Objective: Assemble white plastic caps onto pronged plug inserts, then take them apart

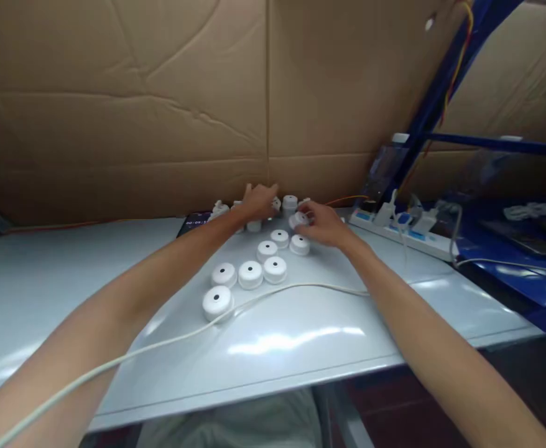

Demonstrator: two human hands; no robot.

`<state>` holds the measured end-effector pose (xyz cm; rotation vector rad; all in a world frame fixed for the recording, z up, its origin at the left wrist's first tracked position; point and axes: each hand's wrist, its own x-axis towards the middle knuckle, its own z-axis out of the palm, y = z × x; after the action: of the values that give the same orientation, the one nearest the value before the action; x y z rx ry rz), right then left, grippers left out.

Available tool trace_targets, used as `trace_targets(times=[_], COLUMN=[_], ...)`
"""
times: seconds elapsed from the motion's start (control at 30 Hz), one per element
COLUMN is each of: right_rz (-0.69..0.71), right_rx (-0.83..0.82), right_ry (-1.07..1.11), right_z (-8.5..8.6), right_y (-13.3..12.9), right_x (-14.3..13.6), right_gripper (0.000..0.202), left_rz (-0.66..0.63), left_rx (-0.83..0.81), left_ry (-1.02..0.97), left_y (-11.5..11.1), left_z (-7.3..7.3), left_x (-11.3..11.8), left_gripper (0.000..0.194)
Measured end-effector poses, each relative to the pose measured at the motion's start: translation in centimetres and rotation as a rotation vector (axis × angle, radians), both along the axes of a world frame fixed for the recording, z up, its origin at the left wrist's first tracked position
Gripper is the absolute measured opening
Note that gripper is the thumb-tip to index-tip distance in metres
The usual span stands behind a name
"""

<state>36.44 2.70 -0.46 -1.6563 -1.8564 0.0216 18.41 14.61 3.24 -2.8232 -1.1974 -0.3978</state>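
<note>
My right hand (323, 224) is closed on a white round cap-shaped piece (298, 219), tilted between thumb and fingers just above the table. My left hand (259, 203) reaches over white pieces at the back, close to a small white part (277, 203); its fingers are blurred and partly hidden. Between and in front of the hands, several more white round pieces stand on the table, each with a dark dot on top, such as the front one (217, 301). Another white piece (290, 201) stands at the back between my hands.
A dark phone with a timer (193, 222) lies at back left. A white cable (301, 285) runs across the table (301, 348) in front of the pieces. At right are a power strip (403, 233) with plugs and a blue frame (441, 81). Cardboard (161, 124) walls the back.
</note>
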Motion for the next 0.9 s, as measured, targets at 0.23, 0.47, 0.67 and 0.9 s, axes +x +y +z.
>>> trace_targets(times=[0.23,0.47,0.67,0.9], right_rz=[0.026,-0.136,-0.201,-0.061], right_rx=[-0.012,0.099,0.200,0.235], right_ry=[0.004,0.090,0.218,0.844], right_z=[0.1,1.3,1.8,1.9], right_y=[0.1,0.0,-0.2,1.1], right_x=[0.4,0.9,0.8,1.1], right_gripper=[0.036,0.023,0.012,0.041], left_rz=[0.000,-0.047,-0.060,-0.385], left_rx=[0.032,0.022,0.016,0.159], left_ry=[0.112,0.134,0.098,-0.104], left_y=[0.7,0.1,-0.4,-4.7], left_z=[-0.1,0.2,0.4,3.5], left_x=[1.1,3.7,4.8,4.7], left_gripper=[0.062,0.064,0.075,0.056])
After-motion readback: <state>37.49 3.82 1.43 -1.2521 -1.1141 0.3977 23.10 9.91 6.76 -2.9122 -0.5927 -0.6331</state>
